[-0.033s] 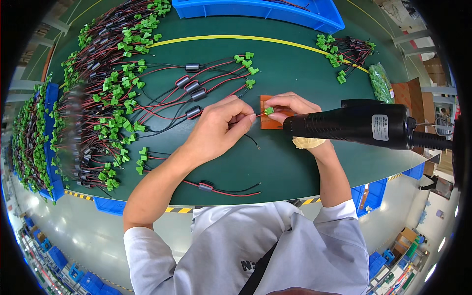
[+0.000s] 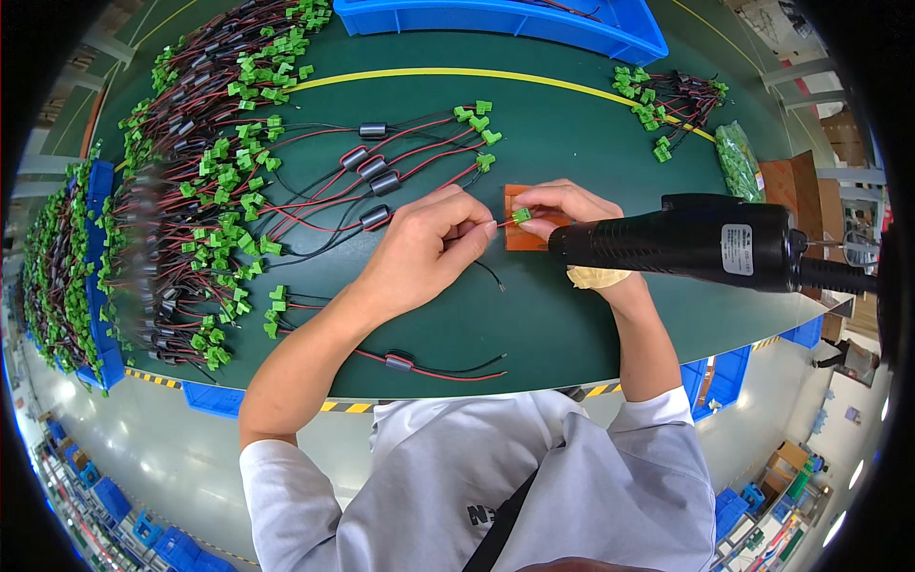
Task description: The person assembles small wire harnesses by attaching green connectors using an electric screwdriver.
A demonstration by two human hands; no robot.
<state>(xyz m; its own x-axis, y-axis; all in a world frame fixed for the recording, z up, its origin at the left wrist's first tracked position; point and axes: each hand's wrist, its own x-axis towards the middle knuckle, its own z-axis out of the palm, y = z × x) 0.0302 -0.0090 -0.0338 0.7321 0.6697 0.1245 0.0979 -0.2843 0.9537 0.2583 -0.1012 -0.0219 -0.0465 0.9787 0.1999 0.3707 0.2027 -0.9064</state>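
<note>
My left hand (image 2: 427,246) is closed, thumb and forefinger pinching a red wire (image 2: 505,223). The wire runs to a green terminal connector (image 2: 521,215), which the fingertips of my right hand (image 2: 570,202) grip. Both hands are over an orange-brown block (image 2: 520,239) on the green table. Across my right hand lies the nose of a black corded electric screwdriver (image 2: 667,243), hiding part of the palm and fingers. Below my left hand a loose black wire end (image 2: 494,276) sticks out. Several cables with black cylinders (image 2: 376,217) and green connectors lie left of my hands.
A large heap of similar cables (image 2: 195,205) covers the table's left side, beside a filled blue bin (image 2: 100,276). A single cable (image 2: 398,362) lies near the front edge. Farther back are a blue tray (image 2: 505,21), a smaller cable pile (image 2: 681,95) and a bag of green connectors (image 2: 738,164).
</note>
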